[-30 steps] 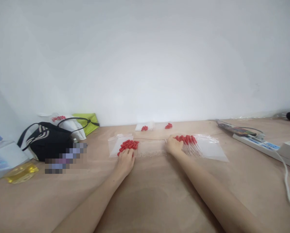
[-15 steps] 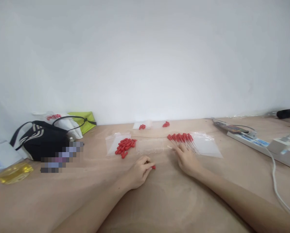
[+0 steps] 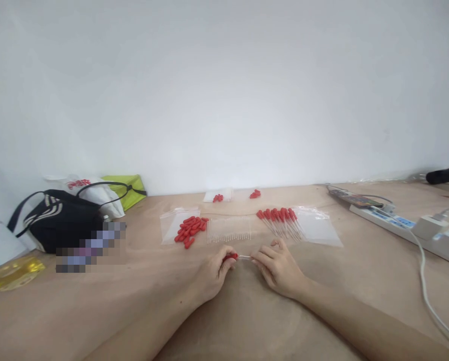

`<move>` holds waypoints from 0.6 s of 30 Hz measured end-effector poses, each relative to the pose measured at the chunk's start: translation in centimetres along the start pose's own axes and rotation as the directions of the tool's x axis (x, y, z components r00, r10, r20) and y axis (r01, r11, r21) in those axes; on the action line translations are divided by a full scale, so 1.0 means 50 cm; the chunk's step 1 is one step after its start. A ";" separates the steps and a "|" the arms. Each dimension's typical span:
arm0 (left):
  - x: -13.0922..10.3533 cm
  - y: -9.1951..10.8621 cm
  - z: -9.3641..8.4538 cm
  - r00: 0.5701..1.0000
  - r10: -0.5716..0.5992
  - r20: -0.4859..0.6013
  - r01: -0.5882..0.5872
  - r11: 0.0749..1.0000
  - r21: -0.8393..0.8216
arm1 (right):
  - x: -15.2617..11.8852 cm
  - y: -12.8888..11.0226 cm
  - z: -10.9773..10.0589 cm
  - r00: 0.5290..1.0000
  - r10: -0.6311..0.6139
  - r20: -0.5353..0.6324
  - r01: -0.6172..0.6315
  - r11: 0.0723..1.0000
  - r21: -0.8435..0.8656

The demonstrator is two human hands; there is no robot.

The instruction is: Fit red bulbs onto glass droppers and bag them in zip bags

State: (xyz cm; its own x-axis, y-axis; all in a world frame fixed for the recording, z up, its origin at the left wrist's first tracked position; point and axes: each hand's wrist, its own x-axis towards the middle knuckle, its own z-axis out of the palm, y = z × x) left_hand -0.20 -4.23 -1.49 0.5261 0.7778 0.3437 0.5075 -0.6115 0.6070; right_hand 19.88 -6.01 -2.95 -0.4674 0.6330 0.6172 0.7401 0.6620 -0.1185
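My left hand [image 3: 215, 271] pinches a red rubber bulb [image 3: 232, 256]. Facing it, my right hand [image 3: 279, 268] holds a thin clear tube [image 3: 245, 257], whose tip is at the bulb's mouth; whether it is inside cannot be made out. Behind my hands lies a row of clear tubes [image 3: 230, 229]. Left of the row, a pile of red bulbs [image 3: 189, 228] rests partly on a clear plastic bag [image 3: 167, 228]. To the right, several tubes with red bulbs on their ends [image 3: 280, 218] lie fanned beside another clear bag [image 3: 320, 228].
Two small groups of red bulbs [image 3: 217, 198] [image 3: 255, 193] lie near the wall. At left are a black bag [image 3: 64, 223], a green bag [image 3: 132, 188] and a yellow packet [image 3: 15, 273]. A power strip [image 3: 397, 225] with chargers, a phone [image 3: 363, 200] and a white cable [image 3: 424, 271] are at right.
My right hand has come away from the fanned tubes toward my left hand, bringing a clear tube up to the bulb. My left hand now shows the red bulb with its mouth facing right.
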 end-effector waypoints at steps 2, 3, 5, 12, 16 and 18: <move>-0.001 0.000 0.001 1.000 -0.005 0.010 0.005 1.000 -0.018 | -0.001 0.001 0.003 1.000 -0.018 -0.006 0.018 1.000 -0.019; -0.001 0.000 0.002 1.000 -0.002 0.010 0.003 1.000 -0.018 | -0.002 0.001 0.004 1.000 -0.025 -0.011 0.025 0.999 -0.026; 0.000 -0.001 0.002 1.000 0.011 0.006 -0.011 1.000 -0.009 | -0.002 0.001 0.005 0.999 -0.030 -0.019 0.029 0.999 -0.041; 0.003 -0.001 0.002 0.996 0.079 -0.028 -0.078 0.996 0.045 | -0.001 -0.001 0.003 1.000 -0.028 0.009 0.028 0.999 -0.022; 0.002 -0.001 0.003 0.995 0.095 -0.022 -0.094 0.995 0.019 | 0.001 -0.004 -0.001 0.997 -0.045 0.058 0.040 0.996 0.084; 0.002 -0.004 0.003 0.996 0.087 -0.026 -0.087 0.996 0.007 | 0.001 -0.003 -0.005 0.997 -0.039 0.065 0.030 0.991 0.127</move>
State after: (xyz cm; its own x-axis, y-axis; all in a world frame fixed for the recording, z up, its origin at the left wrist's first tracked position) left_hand -0.17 -4.04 -1.69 0.5500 0.7253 0.4140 0.4647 -0.6777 0.5699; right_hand 19.86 -6.17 -2.72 -0.5261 0.6315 0.5696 0.6579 0.7266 -0.1978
